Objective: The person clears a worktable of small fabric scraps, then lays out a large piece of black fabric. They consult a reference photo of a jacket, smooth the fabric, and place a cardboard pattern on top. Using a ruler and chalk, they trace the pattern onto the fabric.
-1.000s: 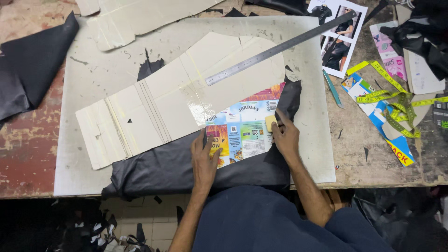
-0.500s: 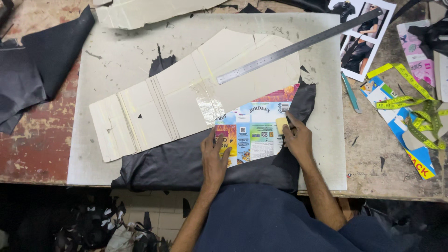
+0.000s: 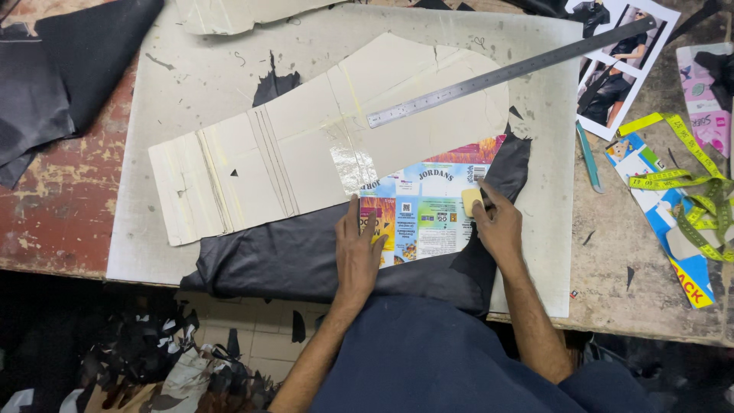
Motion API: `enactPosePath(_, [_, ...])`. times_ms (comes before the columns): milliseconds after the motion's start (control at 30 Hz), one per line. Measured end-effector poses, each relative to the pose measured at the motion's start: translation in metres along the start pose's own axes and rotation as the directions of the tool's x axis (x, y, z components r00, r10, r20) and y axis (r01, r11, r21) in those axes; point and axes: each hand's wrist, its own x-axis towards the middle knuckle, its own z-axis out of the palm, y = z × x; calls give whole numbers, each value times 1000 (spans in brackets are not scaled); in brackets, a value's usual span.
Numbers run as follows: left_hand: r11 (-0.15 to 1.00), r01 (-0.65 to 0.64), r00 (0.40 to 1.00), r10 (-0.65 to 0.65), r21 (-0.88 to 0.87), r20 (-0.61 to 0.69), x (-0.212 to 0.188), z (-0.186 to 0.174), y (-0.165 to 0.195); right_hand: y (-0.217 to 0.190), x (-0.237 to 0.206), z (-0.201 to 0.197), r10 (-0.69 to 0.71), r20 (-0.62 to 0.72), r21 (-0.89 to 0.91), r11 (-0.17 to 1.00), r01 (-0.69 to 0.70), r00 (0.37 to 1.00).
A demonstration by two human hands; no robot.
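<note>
My left hand [image 3: 358,256] lies flat and open, fingers spread, pressing on the colourful printed card [image 3: 428,206] and the black leather piece [image 3: 298,260] under it. Just right of that card's top corner, my right hand [image 3: 498,226] pinches a small pale yellow block [image 3: 471,200] between thumb and fingertips, its edge touching the card. The leather spreads out from under the card to the left and right, its lower edge hanging over the near side of the bench [image 3: 612,275]. Beyond the card, overlapping its upper edge, lies the long cardboard pattern [image 3: 306,145] — tilted, taped in the middle. A steel ruler [image 3: 508,74] rests across the pattern's far right end. All of it sits on a grey cutting board [image 3: 191,84]. Well right of the card, a yellow tape measure [image 3: 688,183] curls over paper scraps.
</note>
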Motion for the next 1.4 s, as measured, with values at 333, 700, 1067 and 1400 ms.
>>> enactPosePath(333, [994, -51, 994, 41, 94, 100, 17, -10, -3, -48, -19, 70, -391, 178, 19, 919, 394, 903])
enactPosePath(700, [999, -12, 980, 2, 47, 200, 26, -21, -6, -82, 17, 116, -407, 241, -37, 903, 427, 881])
enactPosePath(1067, [996, -33, 985, 17, 87, 174, 23, -16, 1, -9, -59, 25, -158, -22, -129, 980, 154, 987])
enactPosePath(1400, [994, -3, 1000, 4, 110, -7, 2, 7, 16, 12, -82, -70, -40, -285, -280, 959, -44, 958])
